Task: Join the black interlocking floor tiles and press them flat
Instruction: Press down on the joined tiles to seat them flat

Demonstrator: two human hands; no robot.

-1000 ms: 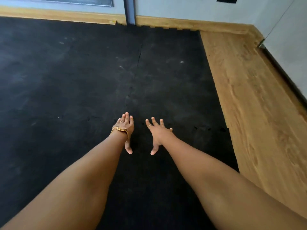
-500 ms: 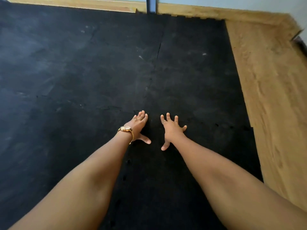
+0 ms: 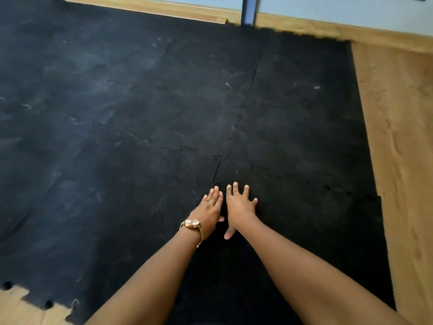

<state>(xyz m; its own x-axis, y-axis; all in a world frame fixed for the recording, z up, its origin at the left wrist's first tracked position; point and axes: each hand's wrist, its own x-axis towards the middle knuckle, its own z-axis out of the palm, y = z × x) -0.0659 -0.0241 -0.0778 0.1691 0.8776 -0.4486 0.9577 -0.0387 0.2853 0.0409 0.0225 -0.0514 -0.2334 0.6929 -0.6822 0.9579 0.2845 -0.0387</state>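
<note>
Black interlocking floor tiles (image 3: 131, 160) cover most of the floor, with toothed seams running between them. One seam (image 3: 216, 171) shows a thin open gap just beyond my fingertips. My left hand (image 3: 209, 211), with a gold watch on its wrist, lies flat and palm down on the tiles, fingers together. My right hand (image 3: 239, 207) lies flat right beside it, fingers spread, thumb pointing back. The two hands almost touch, over the seam line. Neither holds anything.
Bare wooden floor (image 3: 398, 148) runs along the right of the tiles and shows at the bottom left corner (image 3: 14, 308), where the jagged tile edge ends. A wooden skirting and pale wall (image 3: 328, 10) close off the far side, with a dark vertical post (image 3: 248, 10).
Both hands have come closer together and settled flat on the tiles. The camera has swung left, bringing the bottom-left tile edge into view.
</note>
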